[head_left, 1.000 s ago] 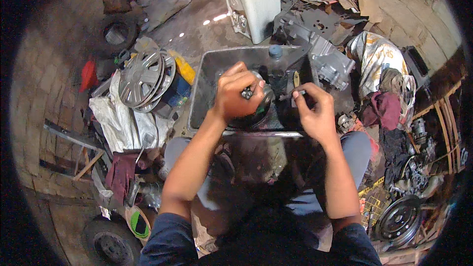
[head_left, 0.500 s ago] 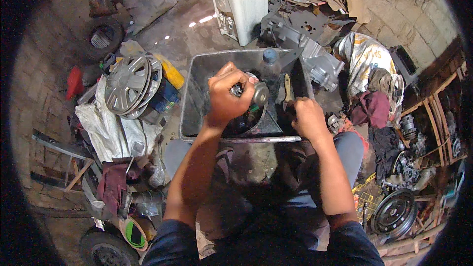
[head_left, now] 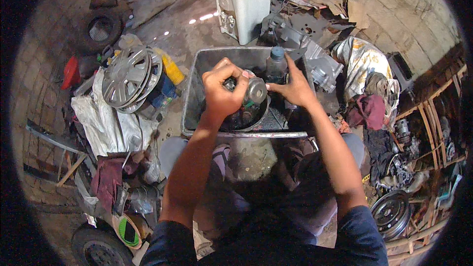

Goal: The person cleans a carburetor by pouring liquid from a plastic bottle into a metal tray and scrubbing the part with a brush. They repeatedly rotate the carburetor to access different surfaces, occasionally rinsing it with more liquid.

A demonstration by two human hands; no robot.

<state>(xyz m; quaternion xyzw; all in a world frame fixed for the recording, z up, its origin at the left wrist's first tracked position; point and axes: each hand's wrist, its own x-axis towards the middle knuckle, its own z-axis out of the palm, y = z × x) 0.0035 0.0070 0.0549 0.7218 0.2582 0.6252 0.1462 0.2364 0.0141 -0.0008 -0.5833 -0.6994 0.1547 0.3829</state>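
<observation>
My left hand [head_left: 222,84] is closed round a metal cylindrical part [head_left: 256,91] with a round, flat end and a small central hole. It holds the part above a round pan [head_left: 250,123] standing in the grey plastic tub [head_left: 231,136]. Open, with fingers stretched forward and thumb apart, my right hand [head_left: 295,86] is over the tub's right side. Its thumb tip comes close to the metal part; whether they touch I cannot tell. The fingers are beside a clear plastic bottle [head_left: 276,66] with a blue cap. What lies beneath my right hand is mostly hidden.
Beyond the tub stands a white box-shaped container [head_left: 242,12] with a blue top. A grey metal casting [head_left: 320,64] lies off the tub's right corner. Hubcaps [head_left: 127,76] are stacked at left, a black wheel rim [head_left: 390,215] sits at lower right.
My right hand has moved up and forward from the tub's right front, its fingers opening out beside the bottle. The brush seen there earlier is now out of sight. My left hand still holds the part.
</observation>
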